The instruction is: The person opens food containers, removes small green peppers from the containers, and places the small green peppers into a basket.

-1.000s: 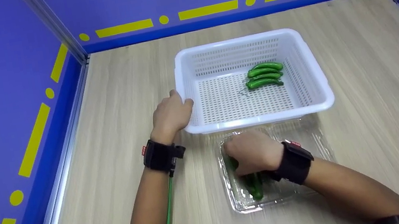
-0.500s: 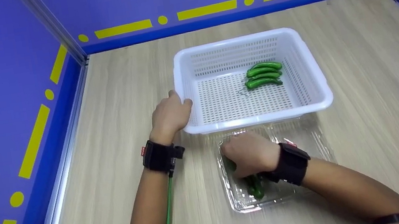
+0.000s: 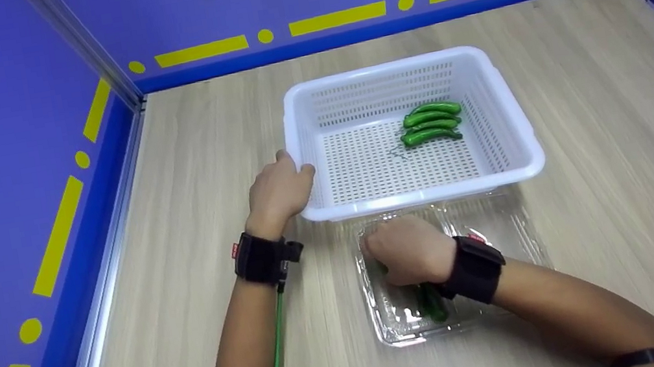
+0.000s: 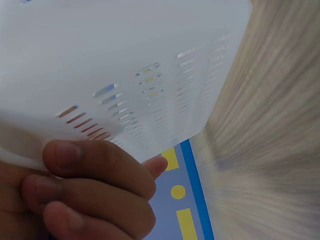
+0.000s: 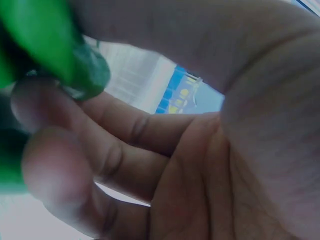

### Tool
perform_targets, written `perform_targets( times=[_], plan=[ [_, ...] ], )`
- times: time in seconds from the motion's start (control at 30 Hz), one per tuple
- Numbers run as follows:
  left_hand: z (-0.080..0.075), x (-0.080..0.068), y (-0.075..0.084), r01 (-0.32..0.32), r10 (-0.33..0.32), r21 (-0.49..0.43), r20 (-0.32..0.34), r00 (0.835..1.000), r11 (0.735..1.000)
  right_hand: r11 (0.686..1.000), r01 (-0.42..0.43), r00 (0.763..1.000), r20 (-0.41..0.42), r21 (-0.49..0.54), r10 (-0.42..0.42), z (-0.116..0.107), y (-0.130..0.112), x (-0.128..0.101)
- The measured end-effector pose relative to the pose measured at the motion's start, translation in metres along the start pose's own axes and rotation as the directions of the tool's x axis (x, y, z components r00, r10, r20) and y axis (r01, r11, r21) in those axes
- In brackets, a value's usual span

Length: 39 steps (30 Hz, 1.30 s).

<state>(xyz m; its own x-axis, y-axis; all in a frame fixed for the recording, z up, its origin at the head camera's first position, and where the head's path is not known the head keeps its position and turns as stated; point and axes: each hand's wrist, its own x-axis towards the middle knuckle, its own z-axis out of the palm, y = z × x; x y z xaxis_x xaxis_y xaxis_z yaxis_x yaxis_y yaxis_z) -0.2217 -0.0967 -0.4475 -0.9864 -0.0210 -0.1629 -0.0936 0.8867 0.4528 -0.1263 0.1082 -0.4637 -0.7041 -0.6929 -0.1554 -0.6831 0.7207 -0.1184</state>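
Where right hand point(image 3: 408, 248) grips: pepper point(image 3: 433, 304), long axis near-to-far in tray point(image 3: 403, 332).

Right hand point(image 3: 408, 249) edged slightly up the frame inside the clear tray point(image 3: 508, 227), green peppers point(image 3: 431, 303) under it swung from lower left toward lower right, fingers curled round them

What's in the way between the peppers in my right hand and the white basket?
Only the basket's near wall stands between. The right hand grips the green peppers in the clear tray, just in front of it. The basket is open-topped.
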Motion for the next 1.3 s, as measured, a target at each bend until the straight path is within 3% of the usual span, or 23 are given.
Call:
perform_targets(
  times=[0.27, 0.6, 0.87, 1.3],
  plan=[
    [-0.001, -0.001, 0.003, -0.014, 0.014, 0.008, -0.003, 1.000, 1.000, 1.000, -0.028, 0.999, 0.033, 0.002, 0.028, -0.009, 0.003, -0.005],
    [-0.001, -0.001, 0.004, -0.007, 0.008, 0.014, -0.006, 1.000, 1.000, 1.000, 0.008, 0.998, -0.055, -0.017, -0.009, -0.023, 0.007, -0.014],
    [0.000, 0.000, 0.002, -0.005, 0.005, 0.011, -0.007, 1.000, 1.000, 0.995, 0.059, 0.993, -0.106, 0.074, -0.051, -0.039, 0.011, -0.027],
    [0.000, 0.000, 0.000, -0.004, 0.004, -0.002, 0.004, 1.000, 1.000, 0.995, 0.045, 0.986, -0.165, 0.085, -0.031, -0.064, 0.018, -0.045]
  ],
)
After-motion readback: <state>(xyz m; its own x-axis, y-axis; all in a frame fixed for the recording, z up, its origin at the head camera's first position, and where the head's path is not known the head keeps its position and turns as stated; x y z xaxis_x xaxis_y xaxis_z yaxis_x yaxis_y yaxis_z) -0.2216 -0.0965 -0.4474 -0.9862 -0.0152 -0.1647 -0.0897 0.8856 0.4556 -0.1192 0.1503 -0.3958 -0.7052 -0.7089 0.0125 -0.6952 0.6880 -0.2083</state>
